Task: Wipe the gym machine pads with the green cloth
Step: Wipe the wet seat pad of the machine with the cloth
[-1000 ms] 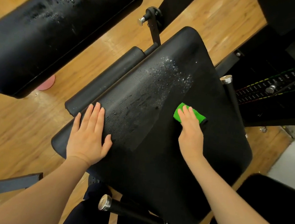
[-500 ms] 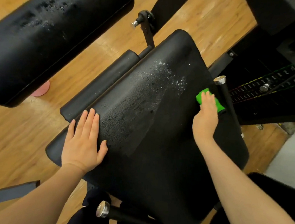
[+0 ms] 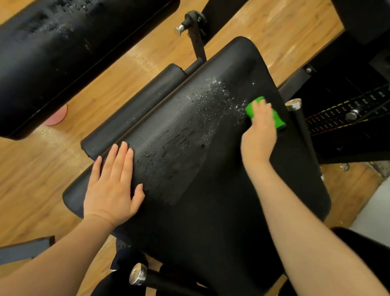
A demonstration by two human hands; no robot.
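Note:
A wide black seat pad (image 3: 207,208) fills the middle of the view, with water droplets across its upper centre. My right hand (image 3: 260,132) presses the folded green cloth (image 3: 251,108) flat on the pad near its far right side, just right of the droplets. Only the cloth's two ends show past my fingers. My left hand (image 3: 113,185) lies flat with straight fingers on the pad's near left corner. A second long black pad (image 3: 57,41), also beaded with droplets, hangs at the upper left.
A black roller pad (image 3: 133,111) runs along the seat's left edge. Chrome-capped handles stand at the right (image 3: 293,104) and below the seat (image 3: 138,276). A weight stack (image 3: 357,115) sits at the right, above a wooden floor (image 3: 21,180).
My right hand slid the cloth from mid-pad to the far right edge, then back left toward the droplets. My left hand has stayed flat on the corner.

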